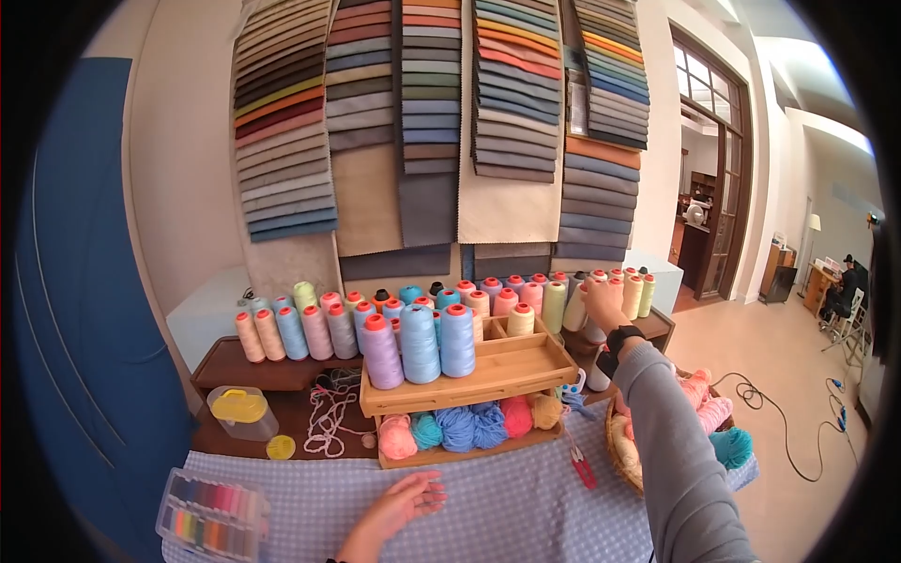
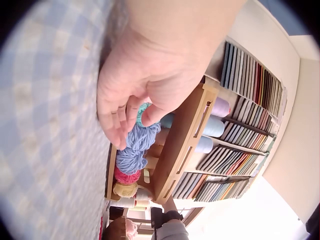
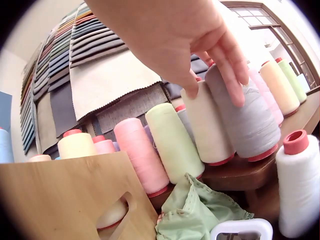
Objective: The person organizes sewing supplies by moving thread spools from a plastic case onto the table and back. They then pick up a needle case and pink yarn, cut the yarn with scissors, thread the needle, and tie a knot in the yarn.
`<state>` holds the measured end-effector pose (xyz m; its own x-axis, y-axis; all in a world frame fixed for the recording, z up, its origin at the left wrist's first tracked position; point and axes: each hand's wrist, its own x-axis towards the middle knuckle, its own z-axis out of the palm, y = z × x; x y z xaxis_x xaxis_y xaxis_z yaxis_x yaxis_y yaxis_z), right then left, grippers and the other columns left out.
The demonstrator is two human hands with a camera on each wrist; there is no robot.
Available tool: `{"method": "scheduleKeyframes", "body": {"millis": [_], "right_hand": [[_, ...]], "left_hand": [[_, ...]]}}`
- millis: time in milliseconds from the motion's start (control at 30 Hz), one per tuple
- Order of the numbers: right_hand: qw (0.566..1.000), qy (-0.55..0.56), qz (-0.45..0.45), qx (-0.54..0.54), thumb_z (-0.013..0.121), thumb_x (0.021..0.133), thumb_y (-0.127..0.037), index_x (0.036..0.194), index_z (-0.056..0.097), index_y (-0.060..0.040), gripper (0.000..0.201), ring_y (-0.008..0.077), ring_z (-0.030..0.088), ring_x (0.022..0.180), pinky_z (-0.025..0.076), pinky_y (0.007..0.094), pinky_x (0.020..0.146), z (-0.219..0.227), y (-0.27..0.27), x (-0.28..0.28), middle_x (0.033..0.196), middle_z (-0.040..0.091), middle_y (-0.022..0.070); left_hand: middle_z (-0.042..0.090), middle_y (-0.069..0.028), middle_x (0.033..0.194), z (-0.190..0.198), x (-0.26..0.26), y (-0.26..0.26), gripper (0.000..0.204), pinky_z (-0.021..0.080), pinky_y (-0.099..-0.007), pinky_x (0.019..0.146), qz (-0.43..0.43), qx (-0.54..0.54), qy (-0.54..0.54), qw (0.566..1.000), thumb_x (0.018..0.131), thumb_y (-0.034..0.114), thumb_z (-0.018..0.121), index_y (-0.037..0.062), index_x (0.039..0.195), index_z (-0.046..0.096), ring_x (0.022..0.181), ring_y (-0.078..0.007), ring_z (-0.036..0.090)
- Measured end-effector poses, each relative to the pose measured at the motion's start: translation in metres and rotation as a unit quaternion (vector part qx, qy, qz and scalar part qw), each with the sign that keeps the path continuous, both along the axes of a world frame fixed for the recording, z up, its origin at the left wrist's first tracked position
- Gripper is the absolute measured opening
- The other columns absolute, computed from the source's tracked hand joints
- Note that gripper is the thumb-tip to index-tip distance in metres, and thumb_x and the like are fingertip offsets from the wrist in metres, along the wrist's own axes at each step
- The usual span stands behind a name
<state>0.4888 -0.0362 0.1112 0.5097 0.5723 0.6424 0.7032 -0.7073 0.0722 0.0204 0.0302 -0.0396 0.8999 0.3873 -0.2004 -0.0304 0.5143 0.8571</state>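
Note:
In the head view my right hand [image 1: 603, 305] reaches to the cones at the right end of the back shelf. The right wrist view has this hand [image 3: 175, 45] with its fingers curled over the top of a grey thread cone [image 3: 245, 117]; the thumb lies by a cream cone [image 3: 207, 125] beside it. My left hand [image 1: 399, 511] rests at the checked cloth [image 1: 526, 497], fingers relaxed and holding nothing. In the left wrist view this hand [image 2: 150, 75] is in front of the blue yarn [image 2: 135, 150].
A wooden rack [image 1: 469, 389] bears purple and blue cones, with yarn balls below. Red scissors [image 1: 582, 466] lie beside a yarn basket [image 1: 617, 450]. At left are a thread box [image 1: 211, 516] and a clear tub [image 1: 242, 418]. A white cone [image 3: 298, 185] stands low at right.

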Motion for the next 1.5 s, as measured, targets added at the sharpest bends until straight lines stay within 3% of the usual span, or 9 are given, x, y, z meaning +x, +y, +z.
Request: {"method": "scheduleKeyframes", "body": {"millis": [267, 533, 700, 833, 1033, 1233, 1367, 1433, 1500], "right_hand": [[0.997, 0.069, 0.014, 0.018, 0.044, 0.078, -0.006, 0.11, 0.04, -0.0077, 0.032, 0.0351, 0.061, 0.079, 0.047, 0.0439, 0.065, 0.001, 0.011, 0.005, 0.084, 0.062, 0.021], [0.991, 0.101, 0.035, 0.081, 0.045, 0.077, -0.004, 0.108, 0.041, -0.0067, 0.031, 0.0364, 0.061, 0.078, 0.047, 0.0452, 0.066, 0.002, 0.002, 0.012, 0.083, 0.061, 0.0229], [0.993, 0.077, 0.06, 0.064, 0.045, 0.074, -0.004, 0.109, 0.046, -0.0063, 0.034, 0.0364, 0.055, 0.095, 0.045, 0.0434, 0.076, 0.009, -0.004, 0.005, 0.107, 0.055, 0.0199], [0.994, 0.053, 0.073, 0.066, 0.047, 0.074, -0.004, 0.108, 0.047, -0.006, 0.034, 0.0362, 0.055, 0.094, 0.046, 0.0426, 0.076, 0.014, -0.009, -0.001, 0.105, 0.055, 0.0183], [0.998, -0.009, 0.058, 0.016, 0.053, 0.074, -0.006, 0.108, 0.047, -0.0066, 0.034, 0.035, 0.053, 0.095, 0.046, 0.0416, 0.076, 0.041, 0.008, -0.07, 0.108, 0.049, 0.0155], [0.905, 0.012, 0.426, 0.009, 0.061, 0.075, -0.018, 0.13, 0.037, -0.0145, 0.06, 0.0344, 0.049, 0.102, 0.042, 0.0421, 0.085, 0.054, 0.02, -0.213, 0.11, 0.047, 0.0146], [0.908, -0.068, 0.413, -0.029, 0.063, 0.074, -0.021, 0.132, 0.035, -0.0157, 0.065, 0.0343, 0.049, 0.099, 0.04, 0.0423, 0.083, 0.04, 0.022, -0.256, 0.108, 0.048, 0.0157], [0.935, -0.16, 0.312, -0.051, 0.065, 0.071, -0.022, 0.133, 0.035, -0.0162, 0.069, 0.0319, 0.048, 0.096, 0.04, 0.0405, 0.08, 0.038, 0.027, -0.263, 0.105, 0.048, 0.0156], [0.937, -0.162, 0.305, -0.046, 0.066, 0.07, -0.022, 0.132, 0.035, -0.0157, 0.07, 0.028, 0.047, 0.094, 0.039, 0.0377, 0.079, 0.039, 0.033, -0.266, 0.101, 0.049, 0.0143]], "left_hand": [[0.055, -0.0105, 0.106, 0.0, -0.001, 0.0, 0.036, 0.045, -0.0328, 0.087, -0.001, -0.014, -0.009, 1.0, 0.093, 0.02, 0.042, 0.0006, 0.123, 0.041, 0.098, -0.0189, 0.054], [0.053, -0.0111, 0.107, 0.0, -0.001, 0.001, 0.037, 0.045, -0.0343, 0.088, -0.007, -0.01, -0.008, 1.0, 0.093, 0.022, 0.042, -0.0005, 0.123, 0.042, 0.101, -0.0196, 0.053], [0.053, -0.0105, 0.107, 0.002, -0.002, -0.001, 0.036, 0.045, -0.0342, 0.088, 0.0, -0.01, -0.012, 1.0, 0.093, 0.021, 0.042, 0.0005, 0.122, 0.042, 0.101, -0.0192, 0.053], [0.053, -0.0099, 0.107, -0.002, -0.002, 0.0, 0.034, 0.045, -0.0336, 0.088, -0.007, -0.005, -0.026, 1.0, 0.093, 0.021, 0.043, 0.0019, 0.122, 0.044, 0.101, -0.0187, 0.053], [0.053, -0.0096, 0.107, -0.003, -0.002, 0.0, 0.034, 0.045, -0.0327, 0.088, -0.007, 0.006, -0.021, 1.0, 0.093, 0.02, 0.042, 0.0019, 0.122, 0.044, 0.101, -0.0184, 0.053], [0.054, -0.0096, 0.108, -0.005, -0.001, 0.001, 0.034, 0.045, -0.0319, 0.087, -0.012, 0.0, -0.031, 0.999, 0.093, 0.021, 0.043, 0.0022, 0.122, 0.044, 0.1, -0.0181, 0.054], [0.054, -0.0099, 0.108, -0.006, -0.002, 0.001, 0.035, 0.045, -0.0317, 0.087, -0.007, 0.008, -0.028, 1.0, 0.093, 0.022, 0.043, 0.0022, 0.122, 0.044, 0.1, -0.0182, 0.054], [0.054, -0.01, 0.108, -0.007, -0.002, 0.001, 0.034, 0.045, -0.0317, 0.087, -0.006, 0.011, -0.025, 1.0, 0.093, 0.022, 0.042, 0.0023, 0.122, 0.044, 0.1, -0.0183, 0.054], [0.054, -0.01, 0.108, -0.008, -0.001, 0.003, 0.034, 0.045, -0.0318, 0.087, -0.009, 0.003, -0.03, 1.0, 0.094, 0.022, 0.042, 0.0026, 0.121, 0.044, 0.1, -0.0184, 0.054]]}}
